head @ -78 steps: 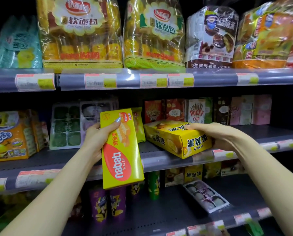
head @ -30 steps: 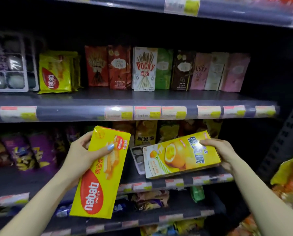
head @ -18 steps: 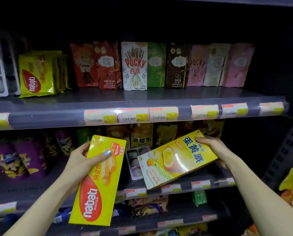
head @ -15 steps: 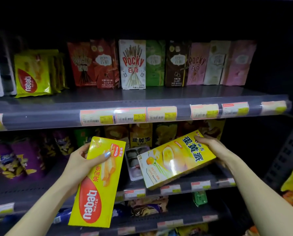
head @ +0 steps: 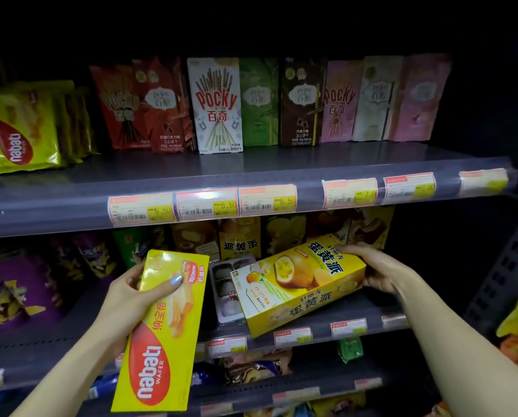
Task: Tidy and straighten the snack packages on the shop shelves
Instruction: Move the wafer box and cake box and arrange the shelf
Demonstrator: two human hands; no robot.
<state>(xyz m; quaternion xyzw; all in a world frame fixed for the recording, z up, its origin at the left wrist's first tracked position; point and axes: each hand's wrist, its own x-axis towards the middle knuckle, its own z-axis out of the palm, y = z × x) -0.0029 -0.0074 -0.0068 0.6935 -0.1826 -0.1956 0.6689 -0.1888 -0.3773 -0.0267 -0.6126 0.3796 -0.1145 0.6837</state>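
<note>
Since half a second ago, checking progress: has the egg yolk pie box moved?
Yes. The egg yolk pie box has sunk slightly toward the lower shelf's price strip.

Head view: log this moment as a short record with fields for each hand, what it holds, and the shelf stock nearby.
left hand: left hand grips the Nabati wafer box, held upright in front of the shelves
right hand: right hand holds the yellow egg-yolk pie box by its right end
pie box pose: tilted, left end lower, over the lower shelf edge
behind the pie box: mochi tray
upper shelf: Pocky boxes, Nabati packs at left
</note>
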